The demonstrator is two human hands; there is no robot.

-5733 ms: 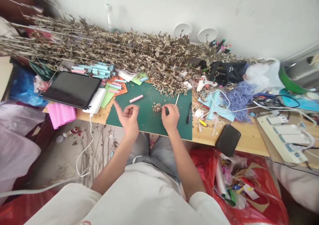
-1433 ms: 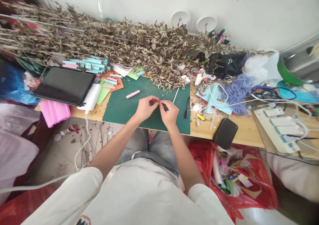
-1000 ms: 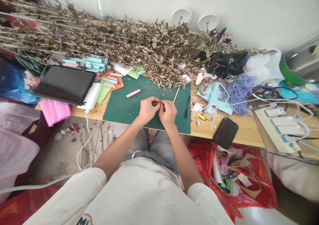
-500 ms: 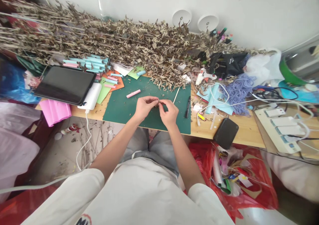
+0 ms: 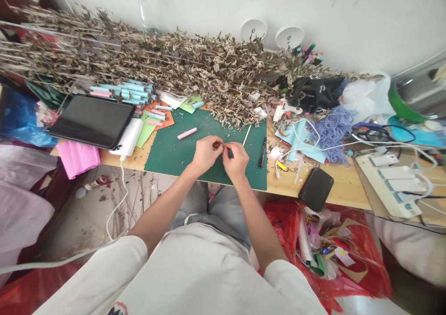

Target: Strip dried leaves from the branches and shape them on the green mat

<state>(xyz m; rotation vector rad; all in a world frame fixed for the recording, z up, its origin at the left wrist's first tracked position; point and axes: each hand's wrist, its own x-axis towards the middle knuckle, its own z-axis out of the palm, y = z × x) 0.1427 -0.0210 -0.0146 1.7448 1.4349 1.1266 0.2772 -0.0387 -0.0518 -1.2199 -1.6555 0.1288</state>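
Above the green cutting mat [image 5: 167, 152], my left hand [image 5: 205, 156] is closed, its fingers curled round a small brown bit that looks like dried leaf [image 5: 216, 145]. My right hand [image 5: 236, 160] pinches thumb and forefinger together right beside the left fingertips. What sits in that pinch is too small to make out. A pink paper roll [image 5: 187, 133] lies on the mat to the left of my hands. To their right are a thin pale stick [image 5: 247, 135] and a black pen [image 5: 262, 152]. Leaf crumbs are scattered over the mat.
A long heap of dried leafy stems [image 5: 195, 68] runs along the wall. On the left lie a tablet [image 5: 92, 121] and several blue paper rolls [image 5: 134, 90]. On the right are a glue gun [image 5: 285, 109], purple yarn [image 5: 336, 131], a black phone-like case [image 5: 316, 188] and a power strip [image 5: 390, 185].
My left hand has turned slightly, and a brown bit now shows between its fingers. Both hands stay close together over the mat. The view has shifted a little.
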